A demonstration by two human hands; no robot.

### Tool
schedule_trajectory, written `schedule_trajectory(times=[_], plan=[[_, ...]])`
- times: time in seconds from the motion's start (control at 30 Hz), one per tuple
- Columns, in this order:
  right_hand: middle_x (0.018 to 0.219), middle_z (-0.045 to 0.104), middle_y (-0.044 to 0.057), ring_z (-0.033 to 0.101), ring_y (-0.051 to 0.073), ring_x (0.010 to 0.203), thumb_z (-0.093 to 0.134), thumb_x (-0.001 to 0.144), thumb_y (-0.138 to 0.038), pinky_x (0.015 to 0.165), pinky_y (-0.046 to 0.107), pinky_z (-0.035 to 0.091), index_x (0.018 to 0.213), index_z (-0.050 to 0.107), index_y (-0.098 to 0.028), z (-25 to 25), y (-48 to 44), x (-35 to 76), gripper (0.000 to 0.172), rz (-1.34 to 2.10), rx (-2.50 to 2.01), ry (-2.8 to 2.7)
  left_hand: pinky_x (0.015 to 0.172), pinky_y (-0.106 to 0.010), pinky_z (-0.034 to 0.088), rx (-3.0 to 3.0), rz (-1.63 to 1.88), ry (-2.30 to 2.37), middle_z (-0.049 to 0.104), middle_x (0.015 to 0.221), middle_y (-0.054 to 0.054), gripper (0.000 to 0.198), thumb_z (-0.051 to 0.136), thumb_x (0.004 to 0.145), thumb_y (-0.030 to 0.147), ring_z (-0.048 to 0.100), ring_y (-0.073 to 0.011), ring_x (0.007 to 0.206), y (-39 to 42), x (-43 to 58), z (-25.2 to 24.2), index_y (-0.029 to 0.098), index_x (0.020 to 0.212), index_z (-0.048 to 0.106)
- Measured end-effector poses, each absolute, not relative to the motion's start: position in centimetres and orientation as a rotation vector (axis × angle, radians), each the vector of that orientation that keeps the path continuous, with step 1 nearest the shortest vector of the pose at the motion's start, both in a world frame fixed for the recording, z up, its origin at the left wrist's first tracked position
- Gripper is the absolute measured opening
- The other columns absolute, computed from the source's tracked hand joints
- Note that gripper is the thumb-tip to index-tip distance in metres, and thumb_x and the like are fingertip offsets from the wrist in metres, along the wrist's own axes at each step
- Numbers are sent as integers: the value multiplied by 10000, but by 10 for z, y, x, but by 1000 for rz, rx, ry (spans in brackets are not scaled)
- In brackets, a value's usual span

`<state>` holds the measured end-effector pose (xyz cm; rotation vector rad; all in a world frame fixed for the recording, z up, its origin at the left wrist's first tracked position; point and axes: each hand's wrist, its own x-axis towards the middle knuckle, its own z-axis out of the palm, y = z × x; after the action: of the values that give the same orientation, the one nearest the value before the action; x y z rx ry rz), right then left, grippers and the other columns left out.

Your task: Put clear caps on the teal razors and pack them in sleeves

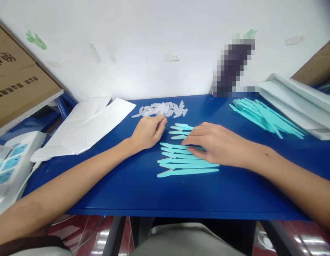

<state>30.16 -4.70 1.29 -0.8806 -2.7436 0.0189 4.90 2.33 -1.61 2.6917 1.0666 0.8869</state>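
Turquoise eyebrow razors (188,172) lie side by side in a row on the blue table, blade ends to the left. My right hand (215,144) is over the upper part of this row, its fingers and thumb closing around the handle of one razor and covering several others. Just left of the row, my left hand (150,132) is curled into a loose fist at the near edge of a pile of translucent blade caps (162,108). Whatever its fingers hold, if anything, is hidden.
More turquoise razors (263,115) are heaped at the right, beside a white tray (295,103). White paper sheets (92,124) lie at the left, near a power strip (14,167) and a cardboard box (17,78). A white wall (143,46) stands behind the table (143,192).
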Motion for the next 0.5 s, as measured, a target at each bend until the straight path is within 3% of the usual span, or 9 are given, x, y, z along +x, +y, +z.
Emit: schedule_trajectory(times=[0.1,0.17,0.3,0.4,0.5], plan=[[906,783,46,700,207,843,571,990,-217,889,392,439,1034,758,-198,13,-46,302,193,4,-859,-2749,722,-338,476,2765,867,1091,644,926,-90,296,423,997,263,595,-196,761,24,50,-15,134,1097,670],[913,789,43,703,202,851,561,994,-199,914,399,429,1044,757,-200,13,-45,302,202,14,-861,-2754,874,-413,494,2836,781,1112,612,1190,-159,369,421,1008,309,595,-261,986,27,50,-16,133,1232,655],[930,779,53,692,214,869,537,986,-162,882,397,438,1043,758,-202,13,-48,299,231,49,-944,-2763,1094,-595,333,2857,494,1104,438,1574,-162,555,355,1048,402,383,-393,1344,33,49,-17,158,1539,441],[1025,750,83,669,241,929,554,964,-164,809,376,459,1184,729,-189,12,-51,298,282,149,-1106,-2710,1057,-610,308,2810,339,1074,470,1579,-120,612,310,1057,385,373,-397,1336,34,49,-16,203,1638,256],[1058,716,101,648,250,966,559,944,-157,750,341,463,1263,698,-184,13,-52,298,349,258,-1222,-2665,999,-568,325,2828,392,1123,607,1432,-120,580,327,1040,342,432,-374,1248,31,50,-13,188,1599,361]])
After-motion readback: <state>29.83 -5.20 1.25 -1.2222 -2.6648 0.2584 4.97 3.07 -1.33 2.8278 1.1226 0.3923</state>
